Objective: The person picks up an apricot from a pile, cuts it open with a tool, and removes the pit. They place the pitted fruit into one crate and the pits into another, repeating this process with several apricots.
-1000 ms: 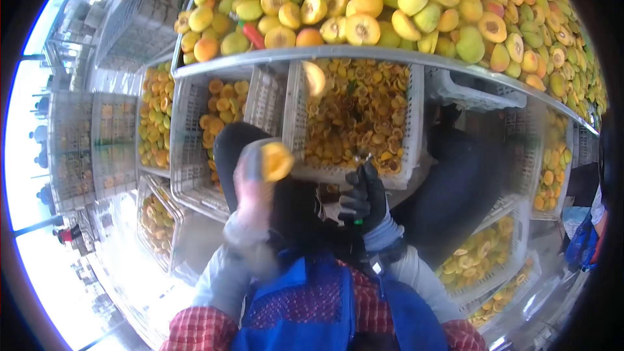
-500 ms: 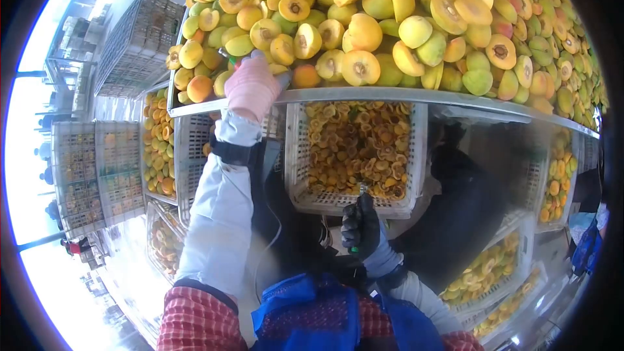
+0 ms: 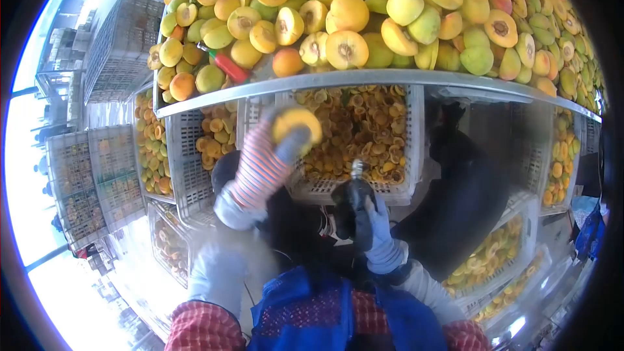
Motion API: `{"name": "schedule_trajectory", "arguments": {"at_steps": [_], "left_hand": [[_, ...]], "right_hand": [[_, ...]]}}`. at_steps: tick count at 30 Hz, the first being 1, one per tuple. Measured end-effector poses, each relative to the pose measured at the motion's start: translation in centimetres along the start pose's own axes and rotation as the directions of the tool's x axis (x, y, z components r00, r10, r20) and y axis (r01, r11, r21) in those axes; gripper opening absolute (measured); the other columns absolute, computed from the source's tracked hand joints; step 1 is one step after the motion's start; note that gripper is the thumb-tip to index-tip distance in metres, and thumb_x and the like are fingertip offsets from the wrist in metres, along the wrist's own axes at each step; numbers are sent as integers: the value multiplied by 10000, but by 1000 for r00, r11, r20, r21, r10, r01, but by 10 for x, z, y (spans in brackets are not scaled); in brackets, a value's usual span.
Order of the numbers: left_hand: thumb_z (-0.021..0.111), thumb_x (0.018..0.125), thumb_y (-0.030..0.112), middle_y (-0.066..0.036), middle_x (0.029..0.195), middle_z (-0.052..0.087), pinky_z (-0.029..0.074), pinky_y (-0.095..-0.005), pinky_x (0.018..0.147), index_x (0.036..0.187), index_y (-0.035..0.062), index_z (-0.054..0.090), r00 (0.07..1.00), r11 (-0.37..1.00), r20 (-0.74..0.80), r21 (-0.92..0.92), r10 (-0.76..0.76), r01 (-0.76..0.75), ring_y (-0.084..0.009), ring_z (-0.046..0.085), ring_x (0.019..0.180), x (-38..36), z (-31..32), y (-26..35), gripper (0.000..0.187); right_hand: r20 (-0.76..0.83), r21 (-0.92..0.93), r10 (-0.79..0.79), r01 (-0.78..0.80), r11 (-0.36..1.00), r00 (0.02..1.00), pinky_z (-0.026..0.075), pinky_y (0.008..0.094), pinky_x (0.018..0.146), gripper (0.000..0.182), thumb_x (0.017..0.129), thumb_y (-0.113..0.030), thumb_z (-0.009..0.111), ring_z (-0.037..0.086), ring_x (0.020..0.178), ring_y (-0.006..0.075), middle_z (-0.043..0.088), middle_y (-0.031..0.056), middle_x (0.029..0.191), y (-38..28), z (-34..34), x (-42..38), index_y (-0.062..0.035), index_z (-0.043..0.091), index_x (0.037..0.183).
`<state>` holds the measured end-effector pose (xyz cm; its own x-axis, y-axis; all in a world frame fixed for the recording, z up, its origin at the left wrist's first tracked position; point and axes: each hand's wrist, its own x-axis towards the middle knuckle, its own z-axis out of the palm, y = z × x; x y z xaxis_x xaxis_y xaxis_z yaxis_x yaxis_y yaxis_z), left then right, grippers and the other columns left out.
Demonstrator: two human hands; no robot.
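Left hand (image 3: 263,169) round halved fruit (image 3: 296,116), right hand (image 3: 361,209) round tool (image 3: 357,168), before fruit-heaped table (image 3: 325,80), stacked crates (image 3: 122,52) leftward

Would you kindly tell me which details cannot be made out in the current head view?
All in the head view:
Fruit half in the left hand: fine detail lost to blur.
Tool in the right hand: its shape below the metal tip, hidden by that hand.
Centre crate: far wall, hidden by the metal table edge.
Fruit pile: far end, cut off by the top picture edge.
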<state>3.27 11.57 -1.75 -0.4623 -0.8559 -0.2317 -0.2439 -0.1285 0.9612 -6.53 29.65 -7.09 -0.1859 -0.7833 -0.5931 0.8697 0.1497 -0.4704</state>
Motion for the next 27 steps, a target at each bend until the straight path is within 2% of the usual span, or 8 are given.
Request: {"name": "schedule_trajectory", "arguments": {"at_steps": [3, 4, 7, 14, 17, 20, 23, 27], "left_hand": [[561, 927, 179, -57, 983, 600, 451, -230, 817, 1244, 6, 491, 988, 938, -22, -319, -152, 137, -101, 550, 905, -43, 35, -9, 367], [536, 940, 220, -58, 979, 599, 451, -233, 813, 1226, 7, 503, 990, 950, -55, -293, -133, 111, -104, 550, 895, -53, 43, -13, 359], [481, 961, 324, -67, 969, 597, 455, -245, 798, 1166, 7, 532, 969, 946, -181, -306, -167, 106, -114, 548, 874, -69, 61, -10, 381], [456, 965, 332, -99, 990, 602, 462, -271, 810, 1154, 11, 536, 945, 975, -310, -220, -103, 34, -146, 561, 893, -83, 75, -16, 381], [436, 971, 330, -104, 998, 604, 461, -280, 818, 1153, 10, 536, 936, 971, -328, -235, -126, 48, -160, 566, 900, -88, 80, -17, 382], [422, 976, 322, -103, 997, 605, 458, -284, 821, 1149, 9, 537, 932, 976, -337, -211, -131, 61, -164, 567, 903, -92, 84, -19, 376], [422, 977, 317, -97, 991, 606, 456, -285, 814, 1138, 8, 540, 934, 981, -340, -189, -105, 41, -161, 563, 894, -93, 84, -28, 368], [429, 977, 324, -79, 978, 608, 453, -279, 800, 1118, 16, 550, 956, 977, -273, -209, -106, 48, -150, 556, 873, -97, 80, -28, 360]], "right_hand": [[223, -31, 56, -51, 998, 973, 482, 246, 557, 484, 923, -169, 540, 586, 689, 110, 610, 31, 911, -6, 10, -9, -6, 369, 1345], [168, -240, 87, -45, 970, 982, 496, 334, 609, 433, 914, -166, 525, 625, 726, 224, 636, 100, 937, -11, 14, -11, 9, 414, 1295], [390, -695, -334, 512, 505, 858, 484, 408, 673, 448, 892, -192, 553, 621, 776, 358, 628, 193, 955, 0, 7, -6, 33, 433, 1259], [334, -783, -472, 519, 343, 816, 464, 445, 754, 534, 875, -249, 581, 582, 903, 406, 582, 264, 1029, 21, -4, -14, 79, 419, 1263], [328, -788, -369, 467, 401, 870, 461, 446, 773, 554, 878, -240, 574, 572, 913, 414, 570, 274, 1045, 22, -10, -14, 91, 396, 1285], [341, -782, -502, 536, 317, 795, 456, 449, 763, 500, 886, -234, 563, 573, 897, 404, 578, 262, 1018, 23, -9, -20, 72, 428, 1258], [355, -739, -443, 538, 407, 823, 458, 432, 734, 417, 888, -234, 567, 584, 852, 382, 598, 232, 947, 10, -4, -23, 45, 492, 1189], [293, -725, -185, 344, 597, 938, 459, 400, 698, 337, 885, -223, 571, 589, 783, 361, 610, 193, 859, 5, -19, -19, 24, 543, 1112]]}}
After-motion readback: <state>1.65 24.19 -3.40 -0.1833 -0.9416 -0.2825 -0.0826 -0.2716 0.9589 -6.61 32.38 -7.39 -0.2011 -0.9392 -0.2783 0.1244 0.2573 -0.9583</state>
